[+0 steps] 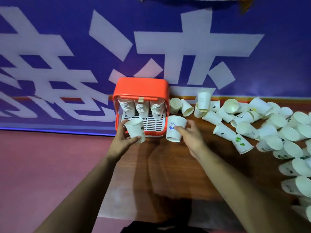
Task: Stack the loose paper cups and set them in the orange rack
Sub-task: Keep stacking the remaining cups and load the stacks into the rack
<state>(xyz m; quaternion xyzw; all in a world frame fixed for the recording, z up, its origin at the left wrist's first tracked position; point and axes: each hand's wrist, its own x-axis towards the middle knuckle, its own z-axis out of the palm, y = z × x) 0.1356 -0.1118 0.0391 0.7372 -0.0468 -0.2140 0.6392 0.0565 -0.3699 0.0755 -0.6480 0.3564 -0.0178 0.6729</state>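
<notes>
An orange rack (141,87) stands at the back of the wooden table, with three stacks of white paper cups (142,107) hanging inside it over a white slotted tray. My left hand (123,140) grips one white paper cup (135,129) with dark print, right in front of the rack's left side. My right hand (190,133) grips another white cup (175,130) with a blue round logo, just off the rack's right front corner. Both cups have their mouths up and tilt slightly.
Several loose white paper cups (276,132) lie scattered and tipped over across the table's right side, reaching the right edge. A blue banner with large white characters (151,47) hangs behind the table. Pink floor (42,165) lies to the left of the wooden table (168,165).
</notes>
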